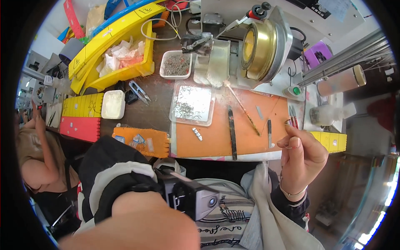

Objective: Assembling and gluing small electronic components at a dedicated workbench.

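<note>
My right hand (303, 156) is raised at the right, above the front edge of the bench. Its thumb and index finger are pinched on a small curved metal hook (286, 145), thin and partly covered by the fingertips. My left hand (137, 229) fills the lower left, very close and blurred, with its fingers out of sight. On the orange mat (208, 139) stands a clear square tray (192, 104) with many tiny bent metal pieces. Also on the mat are a black flat bar (232, 133), a thin stick (243, 108) and a short dark blade-like strip (269, 133).
Behind the mat is a machine with a gold-coloured wheel (260, 48). A white tub of metal bits (176, 65), blue-handled snips (139, 92) and a white dish (113, 104) stand left of it. A yellow bin (125, 75) holds crumpled tissue. Another person (41, 154) sits at far left.
</note>
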